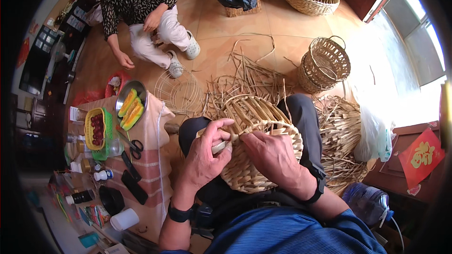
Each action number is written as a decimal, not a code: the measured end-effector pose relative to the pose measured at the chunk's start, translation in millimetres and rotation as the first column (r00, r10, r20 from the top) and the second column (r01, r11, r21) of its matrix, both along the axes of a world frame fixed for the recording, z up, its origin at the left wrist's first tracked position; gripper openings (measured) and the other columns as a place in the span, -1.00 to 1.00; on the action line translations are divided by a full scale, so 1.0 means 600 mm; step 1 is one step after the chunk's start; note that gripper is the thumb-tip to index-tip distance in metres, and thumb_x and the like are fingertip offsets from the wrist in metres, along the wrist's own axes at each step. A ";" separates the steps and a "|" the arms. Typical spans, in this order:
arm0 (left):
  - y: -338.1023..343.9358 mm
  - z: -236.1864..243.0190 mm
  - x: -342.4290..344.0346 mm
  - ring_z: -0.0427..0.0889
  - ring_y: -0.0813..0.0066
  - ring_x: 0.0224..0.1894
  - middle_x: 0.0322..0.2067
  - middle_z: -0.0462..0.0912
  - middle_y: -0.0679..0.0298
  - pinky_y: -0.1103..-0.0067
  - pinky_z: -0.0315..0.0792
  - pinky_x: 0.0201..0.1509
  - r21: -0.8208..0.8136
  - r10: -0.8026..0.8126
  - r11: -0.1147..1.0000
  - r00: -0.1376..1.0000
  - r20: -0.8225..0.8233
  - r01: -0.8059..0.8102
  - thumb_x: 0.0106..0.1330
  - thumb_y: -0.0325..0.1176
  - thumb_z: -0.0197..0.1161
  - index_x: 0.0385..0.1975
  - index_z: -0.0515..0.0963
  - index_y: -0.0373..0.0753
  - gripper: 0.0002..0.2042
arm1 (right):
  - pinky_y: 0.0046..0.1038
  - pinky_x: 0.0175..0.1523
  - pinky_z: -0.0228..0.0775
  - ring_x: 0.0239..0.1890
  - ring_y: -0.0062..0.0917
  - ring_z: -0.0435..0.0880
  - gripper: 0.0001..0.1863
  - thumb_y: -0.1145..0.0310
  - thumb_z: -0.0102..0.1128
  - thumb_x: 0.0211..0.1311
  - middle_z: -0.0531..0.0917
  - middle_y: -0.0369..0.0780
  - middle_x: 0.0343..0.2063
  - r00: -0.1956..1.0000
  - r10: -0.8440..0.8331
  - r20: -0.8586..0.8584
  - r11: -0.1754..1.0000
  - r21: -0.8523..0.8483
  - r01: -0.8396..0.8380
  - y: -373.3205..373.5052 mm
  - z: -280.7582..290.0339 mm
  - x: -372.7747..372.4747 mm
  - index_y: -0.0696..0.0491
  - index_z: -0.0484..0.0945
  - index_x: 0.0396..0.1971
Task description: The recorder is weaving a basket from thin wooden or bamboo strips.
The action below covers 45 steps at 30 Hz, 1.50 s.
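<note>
A half-woven straw basket (249, 178) rests between my knees, with a braided lower wall and open upright ribs at its far side. My left hand (205, 153) is at the basket's left rim, fingers curled, with a pale flat strand (218, 148) between thumb and fingers. Closed at the near rim is my right hand (275, 155), its fingertips pinching a strand where it wraps the edge. Both hands almost meet there, and the right one hides part of the rim. The exact path of the strand under my fingers is hidden.
Loose dry strands (249, 75) and a straw bundle (341, 136) lie on the floor. A finished basket (325, 63) stands at the right. Scissors (136, 148) and a bowl of cut melon (132, 106) sit on the left table. Another person (141, 14) sits at the far left.
</note>
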State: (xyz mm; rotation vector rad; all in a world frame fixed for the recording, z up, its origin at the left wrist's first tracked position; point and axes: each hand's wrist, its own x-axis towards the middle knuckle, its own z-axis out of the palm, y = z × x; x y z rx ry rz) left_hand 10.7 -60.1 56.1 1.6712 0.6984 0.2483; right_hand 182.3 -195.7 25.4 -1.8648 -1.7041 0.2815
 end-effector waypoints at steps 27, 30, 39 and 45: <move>-0.045 0.037 0.057 0.74 -0.25 -0.21 -0.22 0.75 -0.25 0.01 0.57 -0.08 0.617 0.133 0.742 0.844 -0.519 0.263 0.41 -0.58 0.27 0.40 0.39 -0.34 -0.47 | -0.16 -0.39 0.58 -0.41 -0.20 0.81 -0.84 0.39 0.24 0.33 0.68 -0.16 -0.44 0.998 0.029 0.049 0.999 0.018 -0.030 0.010 -0.005 -0.013 0.10 0.51 -0.18; -0.032 0.045 0.047 0.77 0.05 -0.40 -0.20 0.77 -0.11 0.23 0.61 -0.29 0.405 0.090 0.910 0.911 -0.402 0.089 0.44 -0.57 0.26 0.43 0.37 -0.35 -0.46 | -0.18 -0.41 0.57 -0.41 -0.22 0.81 -0.81 0.37 0.25 0.33 0.68 -0.17 -0.44 0.999 0.022 0.042 0.999 0.031 -0.023 0.007 -0.009 -0.015 0.11 0.52 -0.16; -0.001 0.017 0.009 0.52 0.64 -0.61 -0.02 0.67 0.10 0.74 0.35 -0.57 -0.439 0.217 0.856 0.961 -0.170 -0.272 0.41 -0.63 0.29 0.37 0.39 -0.42 -0.49 | -0.19 -0.41 0.55 -0.41 -0.21 0.81 -0.83 0.36 0.25 0.34 0.70 -0.14 -0.44 1.000 0.026 -0.005 0.997 0.076 -0.026 0.006 -0.017 -0.019 0.11 0.52 -0.19; -0.013 0.014 0.015 0.59 0.62 -0.47 -0.06 0.68 0.20 0.69 0.45 -0.46 -0.195 0.162 0.959 0.964 -0.211 -0.204 0.39 -0.63 0.31 0.18 0.45 -0.34 -0.62 | -0.15 -0.42 0.55 -0.46 -0.13 0.79 -0.87 0.37 0.26 0.32 0.71 -0.09 -0.50 0.973 0.106 -0.204 0.991 0.106 -0.086 0.000 -0.001 -0.002 0.09 0.53 -0.28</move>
